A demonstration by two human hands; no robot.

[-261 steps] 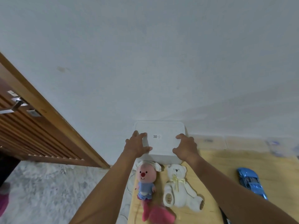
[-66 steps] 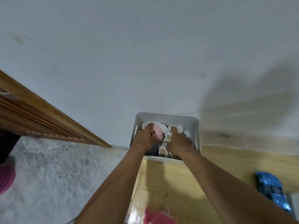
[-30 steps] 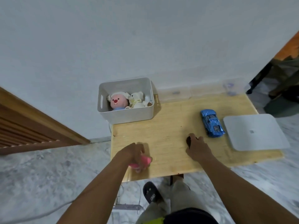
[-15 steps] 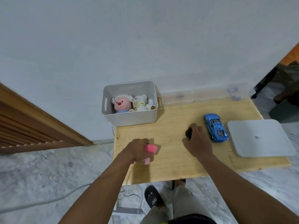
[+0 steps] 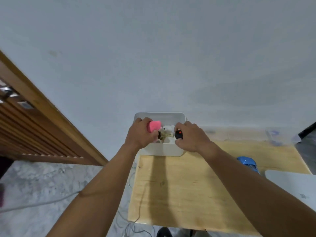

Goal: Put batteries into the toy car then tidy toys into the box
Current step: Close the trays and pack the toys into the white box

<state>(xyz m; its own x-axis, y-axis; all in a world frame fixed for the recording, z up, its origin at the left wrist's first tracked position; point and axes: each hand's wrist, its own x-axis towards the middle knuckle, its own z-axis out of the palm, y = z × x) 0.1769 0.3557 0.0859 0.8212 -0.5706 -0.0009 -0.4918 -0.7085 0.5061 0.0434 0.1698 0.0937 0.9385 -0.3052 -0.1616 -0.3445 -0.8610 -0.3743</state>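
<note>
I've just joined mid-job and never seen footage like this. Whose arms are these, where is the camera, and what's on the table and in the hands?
There is no machine: a person's bare arms, filmed by a wide-angle camera on their head looking down. The left hand holds a pink toy; the right hand holds a small black object with a red dot. Both are over the white box, which has plush toys inside. On the wooden table lie a blue toy car and a white lid.

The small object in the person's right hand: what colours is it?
Black with a red-orange dot, seen in the head view: small object in the right hand.
</note>
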